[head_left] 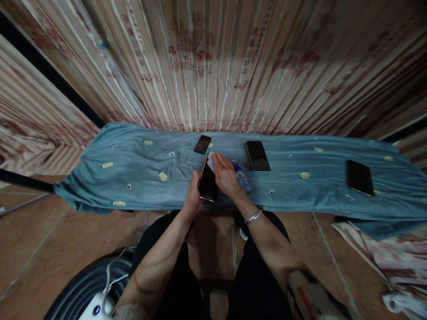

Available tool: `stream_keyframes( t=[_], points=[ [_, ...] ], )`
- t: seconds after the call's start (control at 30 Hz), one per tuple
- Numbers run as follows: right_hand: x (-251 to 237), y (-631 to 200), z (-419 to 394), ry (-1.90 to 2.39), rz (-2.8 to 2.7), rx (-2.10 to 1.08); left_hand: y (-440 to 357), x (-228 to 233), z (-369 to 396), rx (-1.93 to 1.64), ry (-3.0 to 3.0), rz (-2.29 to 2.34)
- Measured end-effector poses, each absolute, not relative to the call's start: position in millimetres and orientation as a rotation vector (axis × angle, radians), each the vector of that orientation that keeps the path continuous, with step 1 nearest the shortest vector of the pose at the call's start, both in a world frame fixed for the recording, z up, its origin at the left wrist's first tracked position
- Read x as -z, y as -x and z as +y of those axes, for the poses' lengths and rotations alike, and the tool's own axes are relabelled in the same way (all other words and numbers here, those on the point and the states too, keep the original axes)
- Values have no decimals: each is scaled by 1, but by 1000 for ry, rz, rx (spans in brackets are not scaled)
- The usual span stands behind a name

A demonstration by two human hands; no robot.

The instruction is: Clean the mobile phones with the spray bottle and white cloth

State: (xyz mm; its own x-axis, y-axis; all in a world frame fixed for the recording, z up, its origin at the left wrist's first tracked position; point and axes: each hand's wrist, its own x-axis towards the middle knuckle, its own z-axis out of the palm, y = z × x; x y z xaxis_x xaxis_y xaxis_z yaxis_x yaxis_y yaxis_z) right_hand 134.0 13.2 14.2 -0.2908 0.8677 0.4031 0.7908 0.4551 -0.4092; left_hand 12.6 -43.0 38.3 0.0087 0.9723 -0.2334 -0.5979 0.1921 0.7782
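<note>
My left hand [192, 194] is closed round the left edge of a dark smartphone [208, 186], held tilted over the front of the blue cloth. The fingers of my right hand [227, 175] are pressed together on a small white wipe [210, 161], which lies against the upper part of the phone's screen. Whether the wipe is paper or fabric I cannot tell. Just right of that hand lies a small bottle [242, 178] with a blue cap and label. A smaller dark phone [202, 144] rests beyond my hands.
A dark tablet-like device [257, 156], seemingly stacked on another, lies right of the bottle. Another dark device [359, 178] sits far right. Blue patterned cloth [133, 164] covers the narrow table before a striped curtain [213, 66]. A white power strip [95, 307] is at lower left.
</note>
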Motion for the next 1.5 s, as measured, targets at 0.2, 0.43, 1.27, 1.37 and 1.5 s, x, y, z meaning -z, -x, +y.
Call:
stream_keyframes(
  t=[0.2, 0.43, 1.27, 1.37, 1.5],
  points=[
    [-11, -135, 14, 1442, -2122, -174, -7, -43, -43, -1310, -513, 886],
    [1, -127, 12, 1359, -2067, -169, -5, -49, -40, -1379, -527, 921],
    [-2, -113, -18, 1214, -2171, -260, 0, -45, -31, -1437, -507, 967],
    [-5, -112, -21, 1179, -2190, -271, -2, -42, -31, -1439, -494, 975],
    [-8, -111, -21, 1122, -2193, -296, -4, -36, -30, -1448, -483, 947]
  ],
)
